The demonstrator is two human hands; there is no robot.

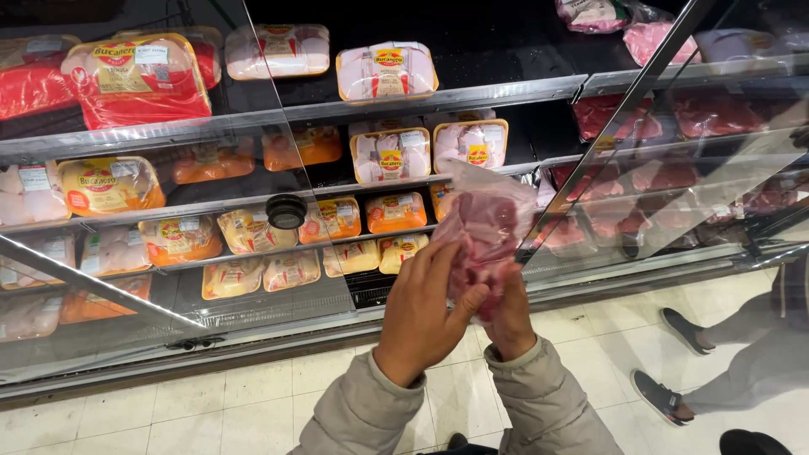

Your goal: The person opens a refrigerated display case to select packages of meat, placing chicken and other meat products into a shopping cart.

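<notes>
A clear plastic bag of red meat pieces [484,227] is held up in front of an open refrigerated case. My left hand [421,316] grips the bag's lower left side, thumb pressed against it. My right hand [510,324] holds the bag from below and behind, mostly hidden by the bag and the left hand. Both arms wear a grey puffy jacket.
Shelves [438,94] hold trays of raw chicken [386,72] and red meat [716,114]. A glass door [168,253] with a round black knob [286,211] stands at left, another glass door [674,152] at right. Another person's legs and shoes [687,329] stand at right on the tile floor.
</notes>
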